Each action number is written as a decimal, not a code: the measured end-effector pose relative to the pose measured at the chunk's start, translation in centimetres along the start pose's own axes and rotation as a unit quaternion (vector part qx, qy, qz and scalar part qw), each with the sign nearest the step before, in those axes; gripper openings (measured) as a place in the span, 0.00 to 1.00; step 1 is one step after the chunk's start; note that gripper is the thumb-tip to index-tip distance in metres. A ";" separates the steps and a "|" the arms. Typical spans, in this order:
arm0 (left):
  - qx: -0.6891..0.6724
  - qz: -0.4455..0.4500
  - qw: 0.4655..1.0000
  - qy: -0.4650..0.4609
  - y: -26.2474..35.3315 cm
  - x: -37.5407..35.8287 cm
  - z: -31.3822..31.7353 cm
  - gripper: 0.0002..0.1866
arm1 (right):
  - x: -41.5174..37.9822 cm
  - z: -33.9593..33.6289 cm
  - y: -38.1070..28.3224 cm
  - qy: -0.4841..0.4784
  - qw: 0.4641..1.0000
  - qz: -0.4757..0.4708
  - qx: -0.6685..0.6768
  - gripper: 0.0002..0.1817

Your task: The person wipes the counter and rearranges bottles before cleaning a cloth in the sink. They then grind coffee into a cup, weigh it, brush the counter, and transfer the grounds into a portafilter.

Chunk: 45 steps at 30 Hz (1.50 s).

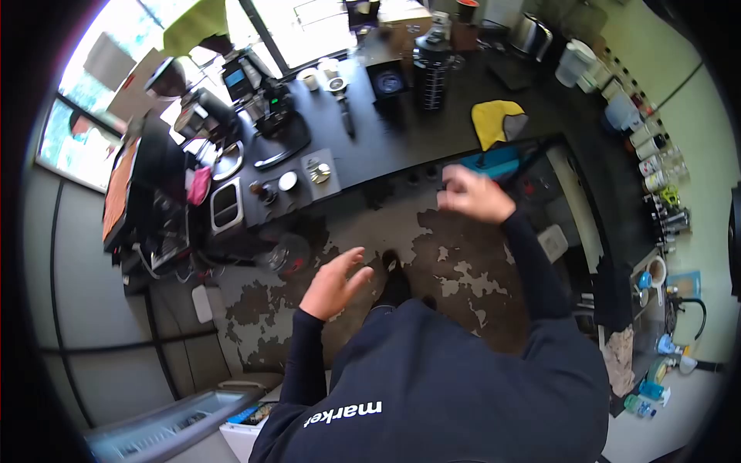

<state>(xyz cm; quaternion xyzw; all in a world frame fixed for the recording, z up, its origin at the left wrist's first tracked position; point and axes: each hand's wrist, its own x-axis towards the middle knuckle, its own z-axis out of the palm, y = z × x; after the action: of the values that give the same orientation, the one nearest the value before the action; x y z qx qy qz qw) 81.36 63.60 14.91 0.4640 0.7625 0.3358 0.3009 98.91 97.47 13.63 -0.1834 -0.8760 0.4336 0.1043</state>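
My left hand (pixel 337 285) hovers above the floor in front of my body, thumb and fingers apart, with nothing in it. Out to the right, my right hand (pixel 476 194) is near the counter's front edge, slightly blurred. Its fingers are loosely bent and apart, and I see nothing held. Just beyond it lie a teal item (pixel 498 163) and a yellow and grey cloth (pixel 498 122), the cloth on the dark counter (pixel 401 147). Further left on the counter is a portafilter (pixel 340 96) with a black handle, and a flat scale (pixel 323 185) bearing a small shiny object.
Coffee grinders (pixel 266 108) and an espresso machine (pixel 158 185) stand at the left. At the back are a black ribbed container (pixel 432 69) and a toaster (pixel 531 37). Bottles (pixel 656 162) line the right wall. An open drawer-like freezer (pixel 177 424) sits lower left.
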 end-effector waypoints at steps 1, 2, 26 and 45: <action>-0.006 0.016 1.000 0.011 0.0 1.8 -0.1 0.26 | 3.0 -1.9 1.0 0.065 0.995 0.048 0.057 0.37; -0.029 0.028 0.999 0.013 0.3 3.8 0.2 0.24 | 6.4 -3.1 2.6 0.152 0.986 0.042 0.046 0.43; 0.022 0.320 0.880 -0.350 11.5 42.2 12.9 0.18 | 16.6 -17.2 13.9 0.348 0.888 -0.070 0.292 0.73; 0.277 0.215 0.936 -0.034 19.0 63.8 42.6 0.31 | -14.8 -51.8 39.9 0.746 0.633 0.172 -0.114 0.63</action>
<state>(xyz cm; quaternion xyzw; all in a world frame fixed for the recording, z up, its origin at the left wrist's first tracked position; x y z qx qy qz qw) 98.98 138.05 -4.71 0.6928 0.6967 0.1521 0.1068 139.30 150.97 12.64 -0.6020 -0.4947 0.0552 0.6244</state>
